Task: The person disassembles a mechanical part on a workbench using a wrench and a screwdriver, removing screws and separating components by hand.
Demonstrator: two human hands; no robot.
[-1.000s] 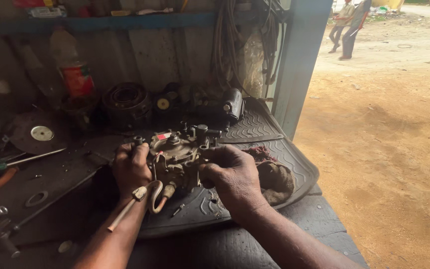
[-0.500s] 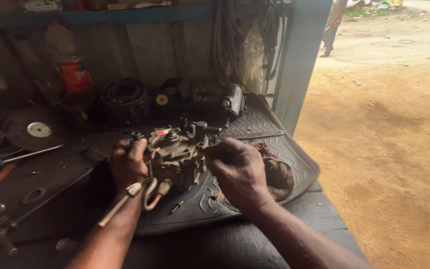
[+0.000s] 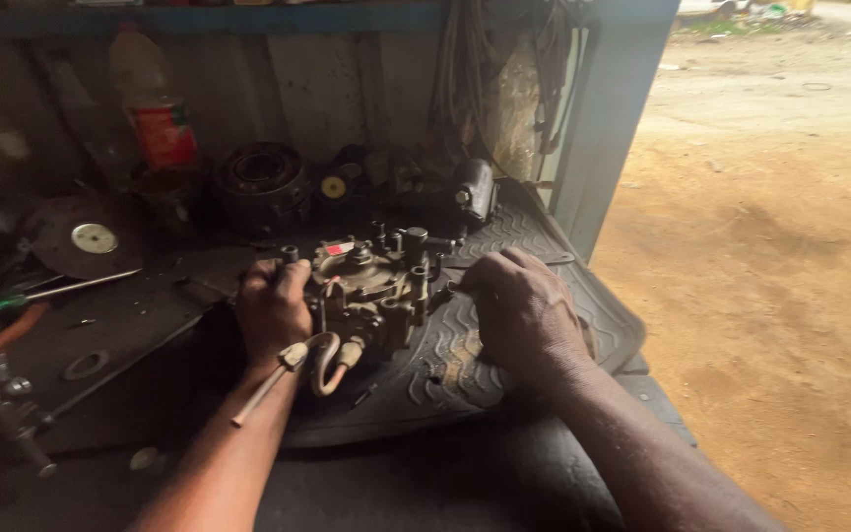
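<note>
- Greasy metal carburettor (image 3: 371,291) sits whole on the rubber mat (image 3: 534,246); nothing looks removed yet.
- Left hand (image 3: 273,310) grips it.
- Right hand (image 3: 524,310) rests curled beside it; hold unclear.

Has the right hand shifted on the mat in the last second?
Yes. The right hand slid right along the ribbed rubber mat, away from the carburetor.

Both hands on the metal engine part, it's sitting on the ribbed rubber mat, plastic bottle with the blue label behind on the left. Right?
Not quite: the head view shows the bottle has a red label, not blue. The rest holds: left hand and right hand are on the engine part, which sits on the ribbed rubber mat.
</note>
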